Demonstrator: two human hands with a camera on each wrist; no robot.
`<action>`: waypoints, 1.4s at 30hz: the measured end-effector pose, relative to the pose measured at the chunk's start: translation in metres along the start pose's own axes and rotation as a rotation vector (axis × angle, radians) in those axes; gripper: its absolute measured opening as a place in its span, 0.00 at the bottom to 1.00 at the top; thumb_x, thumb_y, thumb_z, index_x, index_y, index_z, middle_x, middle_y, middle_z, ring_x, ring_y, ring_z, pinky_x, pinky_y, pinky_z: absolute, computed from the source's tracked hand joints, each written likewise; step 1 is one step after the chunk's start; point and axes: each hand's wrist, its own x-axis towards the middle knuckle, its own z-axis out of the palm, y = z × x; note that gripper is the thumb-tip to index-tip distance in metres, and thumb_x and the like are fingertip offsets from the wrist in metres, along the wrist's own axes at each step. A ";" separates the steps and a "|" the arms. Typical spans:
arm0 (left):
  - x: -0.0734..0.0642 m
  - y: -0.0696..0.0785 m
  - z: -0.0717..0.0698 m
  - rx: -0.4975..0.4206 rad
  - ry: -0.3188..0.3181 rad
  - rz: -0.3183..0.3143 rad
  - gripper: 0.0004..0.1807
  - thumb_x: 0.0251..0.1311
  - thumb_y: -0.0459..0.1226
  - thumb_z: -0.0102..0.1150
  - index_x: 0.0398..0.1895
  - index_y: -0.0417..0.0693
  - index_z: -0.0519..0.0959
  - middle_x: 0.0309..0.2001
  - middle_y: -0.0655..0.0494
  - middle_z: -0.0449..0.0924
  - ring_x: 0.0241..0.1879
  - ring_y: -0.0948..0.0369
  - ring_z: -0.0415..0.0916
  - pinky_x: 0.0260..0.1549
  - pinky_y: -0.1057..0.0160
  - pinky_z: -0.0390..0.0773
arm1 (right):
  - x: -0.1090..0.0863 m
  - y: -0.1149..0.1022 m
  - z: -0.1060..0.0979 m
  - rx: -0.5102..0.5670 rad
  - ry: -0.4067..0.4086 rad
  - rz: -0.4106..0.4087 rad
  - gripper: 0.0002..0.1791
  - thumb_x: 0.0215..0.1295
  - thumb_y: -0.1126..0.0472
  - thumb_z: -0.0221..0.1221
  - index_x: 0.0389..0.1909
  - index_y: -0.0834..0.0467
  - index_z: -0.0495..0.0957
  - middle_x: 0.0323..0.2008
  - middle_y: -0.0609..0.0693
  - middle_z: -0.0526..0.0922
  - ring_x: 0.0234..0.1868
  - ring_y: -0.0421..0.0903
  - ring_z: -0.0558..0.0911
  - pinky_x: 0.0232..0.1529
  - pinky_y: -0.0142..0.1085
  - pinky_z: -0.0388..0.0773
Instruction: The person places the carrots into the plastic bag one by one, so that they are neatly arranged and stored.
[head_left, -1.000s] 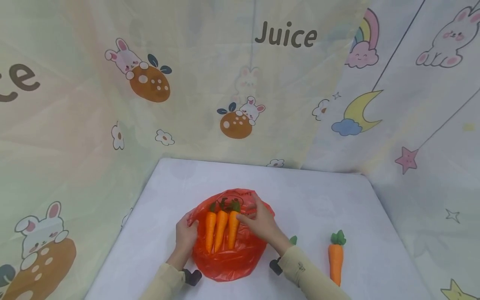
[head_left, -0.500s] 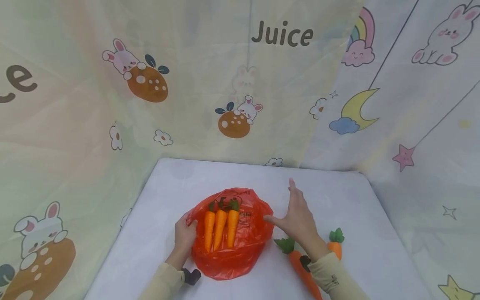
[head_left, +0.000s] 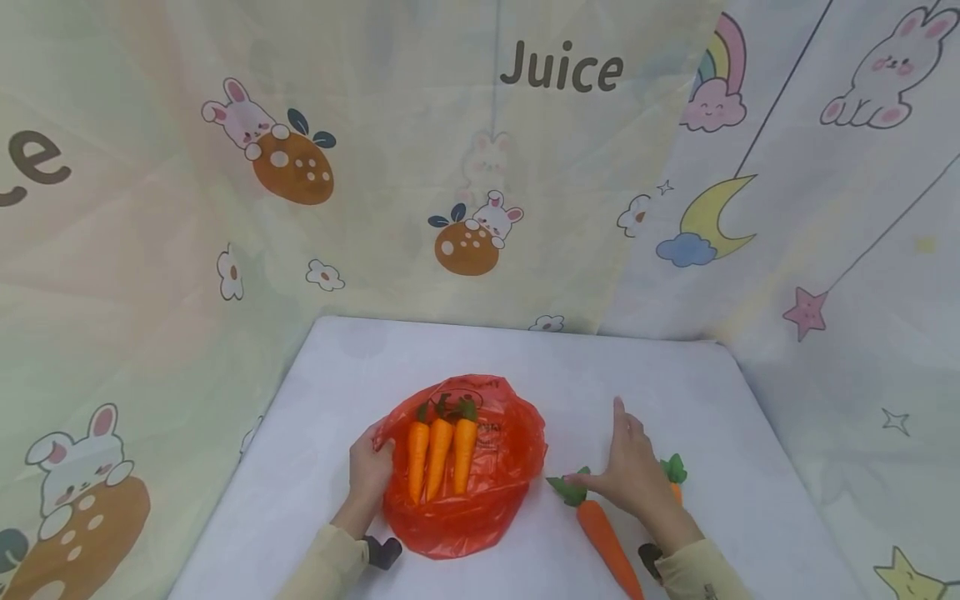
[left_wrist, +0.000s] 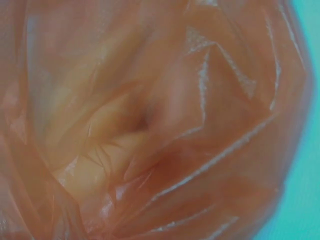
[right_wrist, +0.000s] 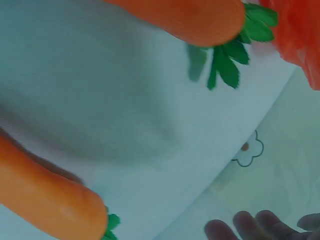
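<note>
On the table lies a red plastic bag (head_left: 450,529) with its mouth spread, and 3 orange carrots (head_left: 438,454) with green tops rest side by side in it. My left hand (head_left: 370,473) pinches the bag's left rim between thumb and fingers. Crinkled bag film (left_wrist: 225,150) fills the left wrist view, blurred. To the right, my right hand (head_left: 637,479) hovers with spread fingers and holds nothing. Below its thumb lies a loose carrot (head_left: 609,546), and beyond the hand a second loose carrot (head_left: 676,472) is mostly hidden. Both loose carrots show in the right wrist view.
The white table (head_left: 405,342) is backed by a cloth wall (head_left: 390,150) printed with rabbits, flowers and the word Juice. Similar cloth hangs at both sides. A dark wrist mount (head_left: 384,552) sits at the left sleeve.
My right hand has let go of the right-hand carrot in the bag and moved right over the loose carrots. The left hand keeps its hold on the rim.
</note>
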 end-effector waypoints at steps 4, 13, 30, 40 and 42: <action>0.000 0.000 0.000 -0.002 0.002 0.000 0.25 0.75 0.34 0.50 0.73 0.48 0.67 0.67 0.47 0.72 0.65 0.45 0.71 0.62 0.47 0.71 | -0.006 0.008 0.008 -0.011 -0.094 0.072 0.87 0.31 0.28 0.77 0.79 0.67 0.33 0.71 0.76 0.53 0.66 0.74 0.64 0.55 0.69 0.72; 0.001 0.000 0.000 -0.021 -0.006 0.002 0.24 0.75 0.34 0.49 0.73 0.47 0.67 0.67 0.47 0.73 0.65 0.45 0.71 0.62 0.47 0.71 | -0.011 0.016 0.019 -0.083 -0.239 0.162 0.79 0.32 0.30 0.78 0.74 0.75 0.49 0.60 0.78 0.67 0.55 0.70 0.75 0.54 0.67 0.74; -0.002 -0.002 0.000 -0.014 -0.008 0.001 0.24 0.75 0.34 0.50 0.73 0.48 0.67 0.67 0.47 0.72 0.65 0.45 0.71 0.62 0.47 0.72 | -0.020 0.021 0.037 -0.085 -0.331 0.184 0.52 0.31 0.51 0.83 0.59 0.68 0.72 0.39 0.59 0.75 0.35 0.52 0.76 0.46 0.56 0.81; -0.001 -0.002 -0.001 -0.007 -0.008 -0.004 0.24 0.75 0.34 0.50 0.73 0.48 0.67 0.67 0.47 0.73 0.65 0.45 0.71 0.62 0.46 0.71 | -0.025 0.017 0.041 -0.021 -0.360 0.172 0.39 0.36 0.62 0.81 0.54 0.63 0.76 0.37 0.56 0.75 0.34 0.50 0.76 0.41 0.50 0.82; -0.001 -0.002 -0.001 -0.007 -0.007 -0.004 0.24 0.75 0.34 0.50 0.73 0.48 0.67 0.67 0.46 0.73 0.65 0.44 0.71 0.62 0.46 0.71 | -0.026 0.016 0.041 -0.005 -0.365 0.185 0.36 0.38 0.64 0.80 0.52 0.62 0.77 0.36 0.55 0.75 0.34 0.50 0.76 0.40 0.50 0.82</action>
